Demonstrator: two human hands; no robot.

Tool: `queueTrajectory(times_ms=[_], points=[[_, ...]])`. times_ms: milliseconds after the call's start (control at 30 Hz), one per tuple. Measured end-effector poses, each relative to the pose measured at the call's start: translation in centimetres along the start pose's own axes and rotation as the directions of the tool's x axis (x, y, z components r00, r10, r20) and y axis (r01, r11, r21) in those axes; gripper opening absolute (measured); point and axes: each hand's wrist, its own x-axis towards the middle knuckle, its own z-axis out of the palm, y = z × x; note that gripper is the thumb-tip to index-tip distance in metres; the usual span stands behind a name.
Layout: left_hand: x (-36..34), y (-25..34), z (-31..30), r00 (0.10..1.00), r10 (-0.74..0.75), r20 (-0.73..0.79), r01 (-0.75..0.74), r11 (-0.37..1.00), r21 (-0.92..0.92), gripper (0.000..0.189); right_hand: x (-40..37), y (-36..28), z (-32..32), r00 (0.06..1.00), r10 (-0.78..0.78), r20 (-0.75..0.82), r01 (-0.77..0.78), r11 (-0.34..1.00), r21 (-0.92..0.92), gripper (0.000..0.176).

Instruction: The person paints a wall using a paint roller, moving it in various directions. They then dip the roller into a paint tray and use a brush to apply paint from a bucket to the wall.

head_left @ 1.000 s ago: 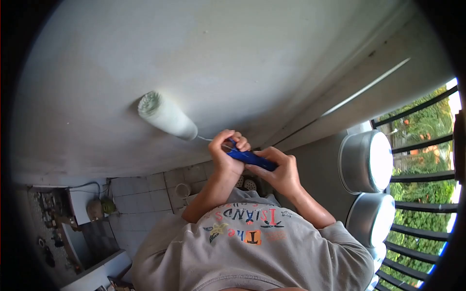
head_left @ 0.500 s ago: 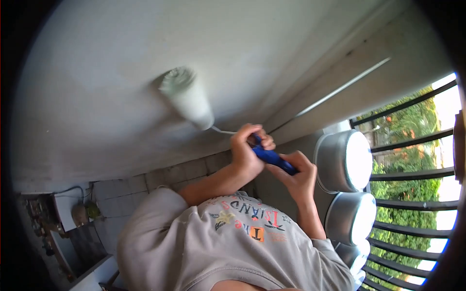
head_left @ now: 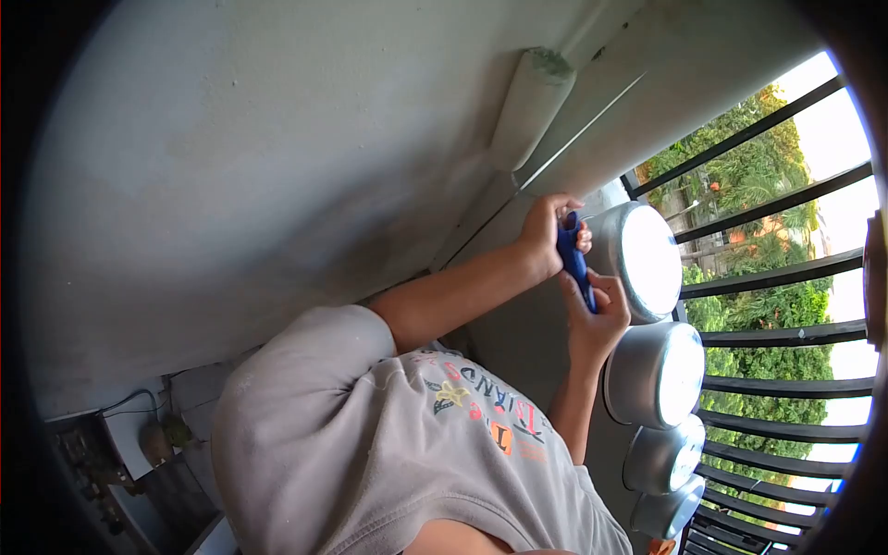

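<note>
A paint roller with a white cover (head_left: 529,116) rests against the pale wall (head_left: 277,166), close to the corner where a thin light line runs along it. Its frayed far end looks greenish-grey. My left hand (head_left: 546,233) is closed around the upper part of its blue handle (head_left: 573,254). Lower down, my right hand (head_left: 597,322) grips the butt of the same handle. Between the cover and the handle, the roller's metal frame is mostly hidden by my left hand.
Large metal pots (head_left: 638,370) line the right side, the nearest just beside my hands. Behind them are dark window bars (head_left: 777,282), with green plants outside. At lower left stands a shelf or counter (head_left: 125,444) with small items and a dark cable.
Both hands have carried the roller to the right and up across the wall, from its middle to the corner. Its tilt has swung from leaning left to leaning right.
</note>
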Motion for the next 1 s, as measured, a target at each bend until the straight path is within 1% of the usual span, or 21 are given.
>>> queueTrajectory(times_ms=[67, 100, 167, 200, 233, 300, 333, 367, 433, 500, 600, 633, 700, 733, 767, 833, 900, 967, 1000], points=[[-1.5, 0.3, -0.6, 0.999, 0.033, -0.020, -0.033, 0.999, -0.004, 0.025, -0.7, -0.3, 0.1, 0.999, 0.014, 0.052, -0.015, 1.000, 0.022, 0.027], [-2.6, 0.6, -0.6, 0.999, 0.026, -0.038, -0.027, 0.999, -0.021, 0.026, -0.9, -0.8, 0.1, 0.998, 0.010, 0.056, -0.012, 1.000, 0.029, 0.027], [-5.3, 1.5, -1.3, 0.997, 0.066, -0.033, -0.068, 0.995, -0.074, 0.025, -1.6, -2.2, 0.5, 0.980, 0.083, 0.179, -0.085, 0.996, 0.007, 0.027], [-6.4, 1.8, -1.7, 0.994, 0.106, -0.040, -0.109, 0.990, -0.088, 0.024, -1.9, -2.6, 0.8, 0.969, 0.100, 0.227, -0.107, 0.994, 0.021, 0.028], [-7.4, 2.2, -2.1, 0.989, 0.143, -0.045, -0.147, 0.984, -0.100, 0.024, -1.9, -2.8, 1.1, 0.969, 0.099, 0.228, -0.106, 0.994, 0.018, 0.028], [-8.6, 2.6, -2.6, 0.974, 0.219, -0.058, -0.225, 0.967, -0.122, 0.022, -1.6, -3.0, 1.6, 0.938, 0.085, 0.337, -0.115, 0.991, 0.069, 0.029], [-8.9, 2.8, -2.5, 0.963, 0.259, -0.080, -0.267, 0.956, -0.124, 0.021, -1.2, -3.1, 1.9, 0.928, 0.095, 0.359, -0.129, 0.989, 0.072, 0.030], [-9.0, 2.9, -2.4, 0.950, 0.297, -0.100, -0.308, 0.943, -0.125, 0.021, -0.7, -3.2, 2.0, 0.929, 0.094, 0.358, -0.126, 0.990, 0.069, 0.030], [-8.0, 2.7, -2.2, 0.942, 0.315, -0.116, -0.328, 0.937, -0.122, 0.020, 0.1, -2.9, 1.8, 0.928, 0.066, 0.366, -0.101, 0.992, 0.079, 0.030], [-7.2, 2.1, -2.1, 0.933, 0.334, -0.137, -0.349, 0.930, -0.114, 0.020, 0.1, -2.1, 1.5, 0.930, 0.073, 0.361, -0.105, 0.992, 0.069, 0.029], [-5.3, 1.4, -2.0, 0.969, 0.211, -0.131, -0.228, 0.966, -0.126, 0.019, -0.8, -1.1, 1.1, 0.960, 0.146, 0.240, -0.167, 0.984, 0.069, 0.027], [-4.6, 1.3, -1.9, 0.978, 0.170, -0.122, -0.182, 0.979, -0.090, 0.019, -1.1, -1.2, 1.2, 0.959, 0.150, 0.242, -0.170, 0.983, 0.066, 0.027], [-4.0, 1.0, -1.5, 0.990, 0.089, -0.105, -0.097, 0.993, -0.071, 0.018, -1.8, -1.5, 1.4, 0.986, 0.143, 0.089, -0.150, 0.986, 0.076, 0.027], [-3.7, 1.0, -1.5, 0.991, 0.068, -0.117, -0.078, 0.993, -0.084, 0.018, -1.9, -1.3, 1.4, 0.988, 0.131, 0.078, -0.136, 0.989, 0.059, 0.026], [-3.9, 0.8, -1.8, 0.991, 0.066, -0.117, -0.076, 0.994, -0.083, 0.018, -2.1, -1.1, 1.3, 0.988, 0.132, 0.076, -0.136, 0.989, 0.058, 0.026], [-4.4, 0.9, -2.3, 0.996, 0.071, -0.053, -0.076, 0.993, -0.092, 0.017, -2.4, -0.9, 1.3, 0.984, 0.120, 0.133, -0.128, 0.990, 0.056, 0.025], [-5.6, 1.2, -3.6, 0.996, 0.086, -0.019, -0.087, 0.995, -0.055, 0.018, -3.5, -0.8, 1.8, 0.987, 0.085, 0.137, -0.093, 0.994, 0.050, 0.025], [-7.7, 1.7, -4.1, 0.982, 0.168, -0.089, -0.175, 0.981, -0.080, 0.017, -4.3, -1.3, 2.4, 0.969, 0.127, 0.213, -0.132, 0.991, 0.007, 0.026], [-8.4, 2.0, -4.7, 0.976, 0.202, -0.085, -0.210, 0.973, -0.093, 0.017, -4.4, -2.0, 2.6, 0.963, 0.123, 0.241, -0.125, 0.992, -0.005, 0.029]])
